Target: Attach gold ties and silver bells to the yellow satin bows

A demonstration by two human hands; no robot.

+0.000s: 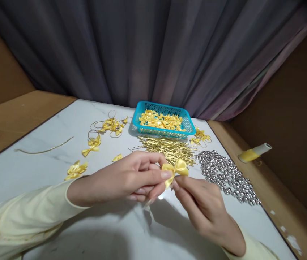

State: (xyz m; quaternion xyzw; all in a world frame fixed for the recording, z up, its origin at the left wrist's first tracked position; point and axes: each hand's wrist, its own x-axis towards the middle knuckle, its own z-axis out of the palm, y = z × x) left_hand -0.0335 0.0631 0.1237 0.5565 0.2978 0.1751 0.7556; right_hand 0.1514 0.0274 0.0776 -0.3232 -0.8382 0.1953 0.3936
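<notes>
Between the thumb and fingers of my left hand (139, 178) is a yellow satin ribbon bow (179, 167), its loops facing up and right. My right hand (200, 202) is closed in a pinch right at the bow's lower edge; whatever its fingertips hold is hidden. Just beyond the hands lies a pile of gold twist ties (169, 148). To the right spreads a heap of shiny silver beads (224, 173). Part of another yellow bow (117, 157) shows behind my left hand.
A blue plastic basket (136, 117) full of yellow bows stands at the back. Bows with wire loops (112, 125) lie left of it, others (200, 136) right. Loose bows (76, 169) and a single gold wire (45, 150) lie left. A taped white tube (255, 153) is far right.
</notes>
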